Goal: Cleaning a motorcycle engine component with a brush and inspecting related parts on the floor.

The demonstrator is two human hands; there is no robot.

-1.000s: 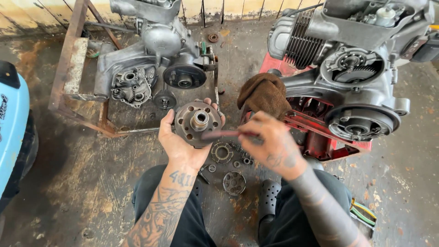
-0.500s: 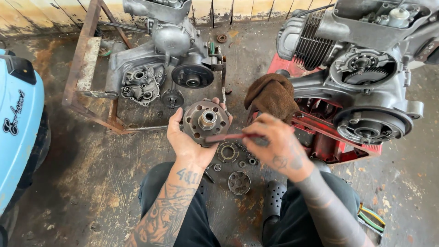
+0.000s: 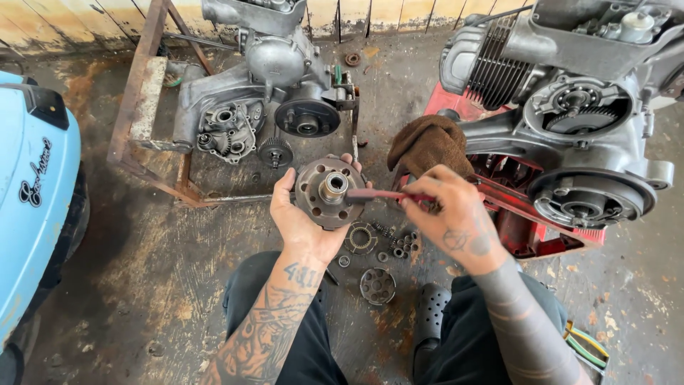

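Note:
My left hand cradles a round metal clutch hub with a raised centre boss and several holes around its face. My right hand pinches a thin red-handled tool whose tip lies against the hub's centre. On the floor just below the hub lie a toothed ring, several small springs and nuts, and a round perforated plate. My knees frame these loose parts.
A grey engine sits in a rusty steel frame ahead on the left. A second engine rests on a red stand at right, a brown rag draped beside it. A light-blue scooter body fills the left edge. Pliers lie at lower right.
Both hands and the hub stay together. The red tool's tip has shifted closer to the hub's centre. The view has drifted slightly.

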